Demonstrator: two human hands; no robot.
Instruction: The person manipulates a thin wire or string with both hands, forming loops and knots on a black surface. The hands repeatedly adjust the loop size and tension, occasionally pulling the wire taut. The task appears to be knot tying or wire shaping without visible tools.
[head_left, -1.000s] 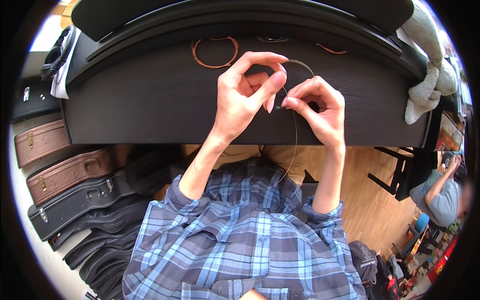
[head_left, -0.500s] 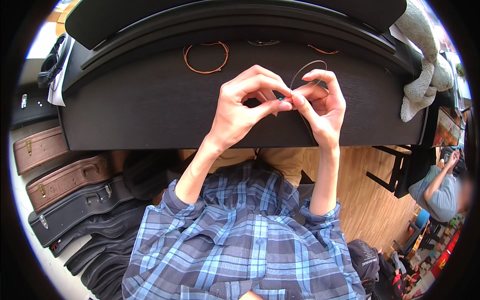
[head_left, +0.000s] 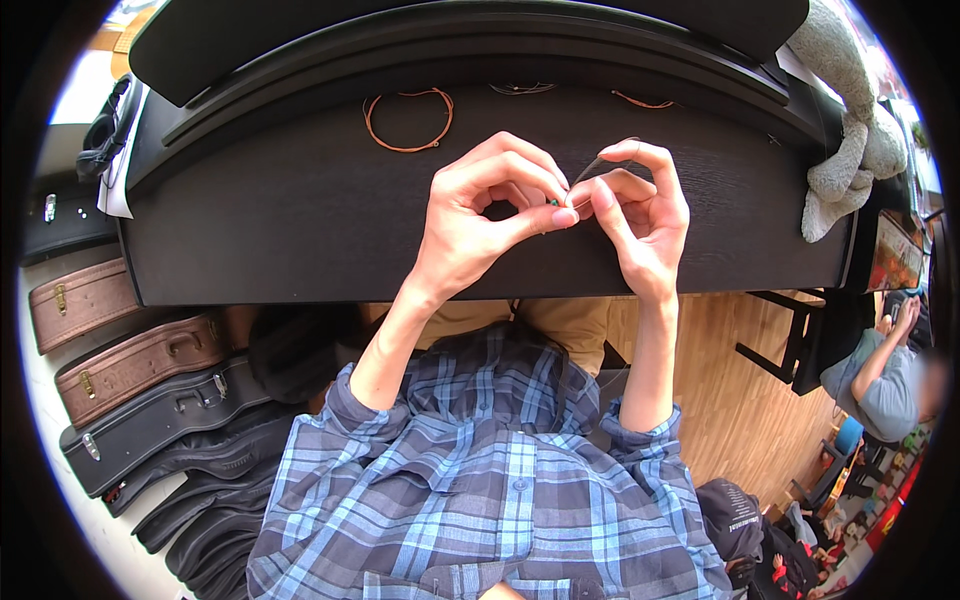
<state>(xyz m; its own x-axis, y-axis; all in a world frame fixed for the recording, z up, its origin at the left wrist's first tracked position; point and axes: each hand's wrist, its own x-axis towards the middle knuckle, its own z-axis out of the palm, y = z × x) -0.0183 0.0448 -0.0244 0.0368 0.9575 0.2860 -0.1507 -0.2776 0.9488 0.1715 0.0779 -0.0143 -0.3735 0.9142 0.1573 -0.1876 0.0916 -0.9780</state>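
Thin wire string, largely hidden by my fingers, is pinched by my left hand and right hand over the dark table, copper coil at 10 o'clock.

Blue, grey and white plaid flannel shirt, buttoned down the front with small round grey buttons, filling the view from 5 to 7 o'clock. Sleeves rolled back to the elbows in thick cuffs. Tan trousers just past the shirt hem, near centre. Bare left hand and bare right hand, no rings, no watch.
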